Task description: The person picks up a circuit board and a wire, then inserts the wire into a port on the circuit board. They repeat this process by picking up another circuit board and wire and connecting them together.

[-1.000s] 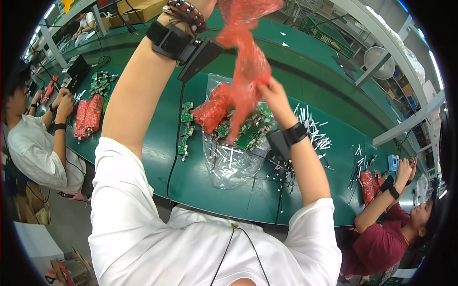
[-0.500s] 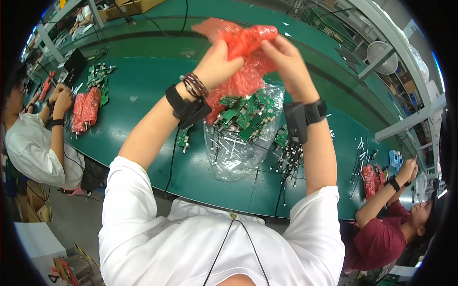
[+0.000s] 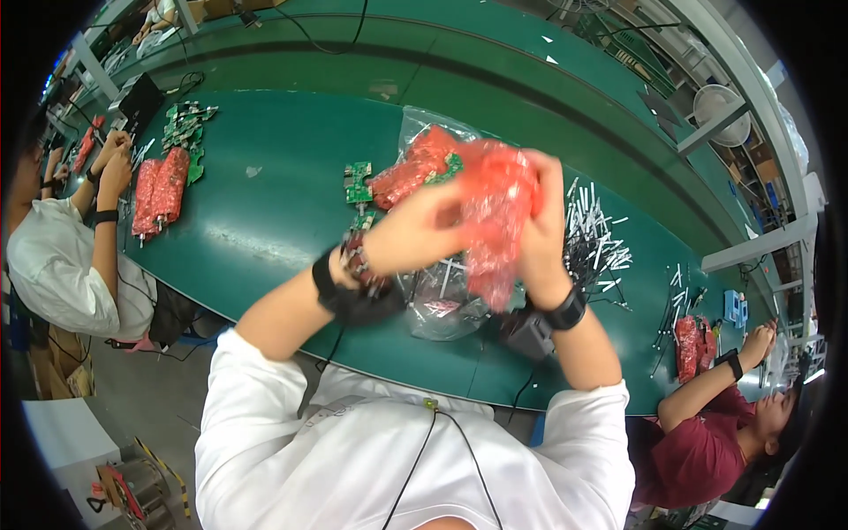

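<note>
A: what's in the hands rn?

B: both on a crumpled red plastic bag (image 3: 491,221), held up over the green bench (image 3: 265,221). Left hand (image 3: 415,237) grips its left side, right hand (image 3: 541,231) wraps the right edge, fingers closed on the film. Can't tell what's inside, too scrunched.

A: and under it?

B: a clear plastic bag (image 3: 437,309) lying open on the bench w/ green circuit boards (image 3: 358,183) + another red wrapped bundle (image 3: 408,172) at its far end. Loose white parts (image 3: 594,240) just right of it. Co-worker at left has two red packs (image 3: 159,190) near their hands.
</note>
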Tool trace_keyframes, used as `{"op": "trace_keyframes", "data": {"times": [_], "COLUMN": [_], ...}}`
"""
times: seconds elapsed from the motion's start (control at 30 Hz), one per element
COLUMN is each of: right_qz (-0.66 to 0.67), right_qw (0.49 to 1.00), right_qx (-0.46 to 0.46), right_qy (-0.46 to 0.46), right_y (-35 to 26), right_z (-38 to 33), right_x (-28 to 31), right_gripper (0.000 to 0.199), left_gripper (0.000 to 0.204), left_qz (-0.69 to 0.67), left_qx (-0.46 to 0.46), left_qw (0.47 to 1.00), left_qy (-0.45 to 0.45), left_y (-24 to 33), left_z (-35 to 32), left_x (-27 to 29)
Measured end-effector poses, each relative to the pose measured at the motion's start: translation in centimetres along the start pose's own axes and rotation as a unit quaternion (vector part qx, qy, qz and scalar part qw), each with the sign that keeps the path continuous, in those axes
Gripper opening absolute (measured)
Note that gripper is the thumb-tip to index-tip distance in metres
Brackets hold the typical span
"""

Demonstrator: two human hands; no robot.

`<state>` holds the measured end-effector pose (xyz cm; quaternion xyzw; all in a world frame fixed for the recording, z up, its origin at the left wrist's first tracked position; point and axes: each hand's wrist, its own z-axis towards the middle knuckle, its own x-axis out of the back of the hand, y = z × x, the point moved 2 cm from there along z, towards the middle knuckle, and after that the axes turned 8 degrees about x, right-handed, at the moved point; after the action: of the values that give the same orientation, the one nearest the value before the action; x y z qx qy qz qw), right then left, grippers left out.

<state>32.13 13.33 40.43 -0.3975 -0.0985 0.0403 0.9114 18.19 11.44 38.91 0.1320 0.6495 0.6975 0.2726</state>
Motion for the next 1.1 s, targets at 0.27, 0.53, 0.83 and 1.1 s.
{"op": "trace_keyframes", "data": {"times": [0.27,0.53,0.83,1.1], "right_qz": [-0.114,-0.361,-0.418,-0.435], "right_qw": [0.977,0.886,0.876,0.886], "right_qx": [0.103,0.168,0.128,0.095], "right_qy": [-0.146,-0.237,-0.202,-0.126], "right_y": [-1.6,-3.9,-7.9,-11.1], "right_z": [-5.6,-7.9,-12.6,-25.7], "right_x": [-3.2,-2.9,-1.1,-0.3], "right_gripper": [0.048,0.051,0.052,0.061], "left_gripper": [0.06,0.057,0.05,0.053], "left_qz": [-0.432,-0.388,-0.472,-0.204], "left_qx": [0.196,0.135,0.161,0.346], "left_qw": [0.879,0.902,0.865,0.902], "left_qy": [-0.045,0.135,-0.058,-0.156], "left_y": [-7.2,-7.0,-8.8,-15.8], "left_z": [-4.6,-5.8,-7.4,-14.3], "left_x": [-4.1,-2.5,-6.4,-9.9]}}
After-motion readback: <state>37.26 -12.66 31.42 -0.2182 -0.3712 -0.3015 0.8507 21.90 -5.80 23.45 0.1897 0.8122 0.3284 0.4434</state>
